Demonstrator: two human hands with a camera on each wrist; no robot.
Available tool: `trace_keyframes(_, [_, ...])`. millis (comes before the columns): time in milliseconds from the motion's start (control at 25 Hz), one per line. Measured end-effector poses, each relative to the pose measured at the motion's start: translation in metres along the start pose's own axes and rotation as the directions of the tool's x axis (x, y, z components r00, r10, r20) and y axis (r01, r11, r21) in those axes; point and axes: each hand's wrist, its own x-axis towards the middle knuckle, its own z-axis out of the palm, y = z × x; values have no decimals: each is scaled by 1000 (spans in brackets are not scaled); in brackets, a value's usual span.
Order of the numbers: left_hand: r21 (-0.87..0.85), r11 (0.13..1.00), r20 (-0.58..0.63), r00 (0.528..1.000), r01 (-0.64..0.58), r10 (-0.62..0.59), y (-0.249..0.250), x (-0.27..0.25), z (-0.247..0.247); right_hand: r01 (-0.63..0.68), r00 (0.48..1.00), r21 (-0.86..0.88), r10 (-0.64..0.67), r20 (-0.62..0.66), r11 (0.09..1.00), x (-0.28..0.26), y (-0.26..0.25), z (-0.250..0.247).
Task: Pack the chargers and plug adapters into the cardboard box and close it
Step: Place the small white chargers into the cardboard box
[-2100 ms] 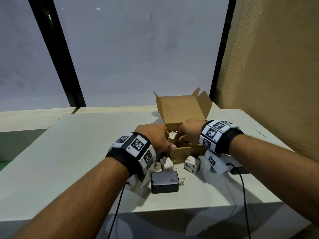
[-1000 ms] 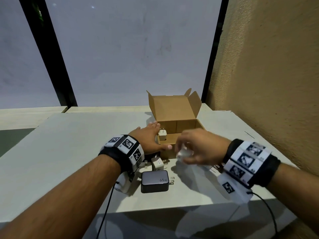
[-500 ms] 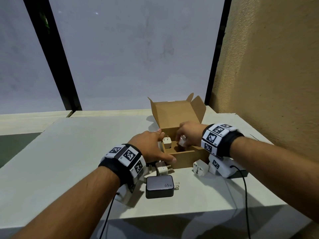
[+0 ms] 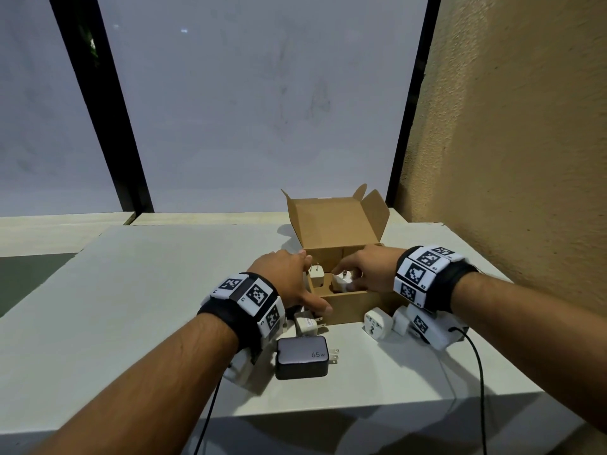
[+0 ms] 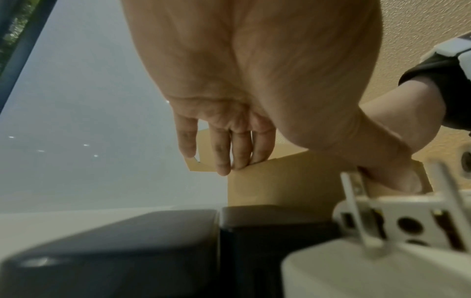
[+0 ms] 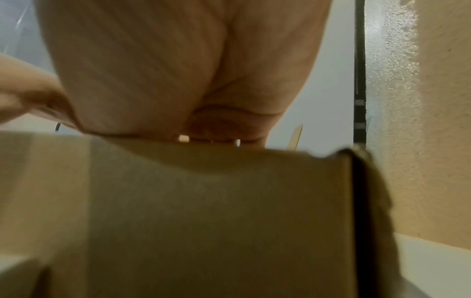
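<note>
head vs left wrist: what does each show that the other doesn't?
Head only: the box interior, with a white charger standing prongs up and the right hand holding a white adapter inside; the open lid; another white plug adapter on the table right of the box.

Left wrist only: the left hand's fingers lying straight over the box's top edge, thumb on its near wall.

Both: the cardboard box, the left hand steadying it, the dark 65W charger and a small white charger in front of the box.
</note>
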Motion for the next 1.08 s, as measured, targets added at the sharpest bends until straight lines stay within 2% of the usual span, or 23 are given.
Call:
trace_keyframes(160, [-28, 1000, -20, 1000, 10, -11, -1, 0, 4, -29, 999, -72, 31, 36, 997, 9, -1, -2])
trace_keyframes(240, [-20, 1000, -25, 1000, 11, -11, -1, -2, 5, -29, 999, -51, 30, 22, 998, 10, 0, -2])
trace_keyframes(400, [11, 1000, -31, 1000, 1, 0, -1, -1, 5, -13, 992, -3, 13, -127, 1000, 10, 2, -2])
trace_keyframes(600, [37, 999, -16, 1000, 3, -2, 1, 1, 5, -40, 999, 22, 40, 13, 999, 8, 4, 6])
trace_keyframes(1000, [99, 995, -11, 1000, -16, 17, 1, 3, 5, -64, 996, -59, 68, 58, 996, 15, 3, 3])
trace_keyframes(1080, [122, 992, -15, 1000, -22, 24, 1, 3, 4, -53, 999, -54, 54, 9, 997, 8, 3, -2])
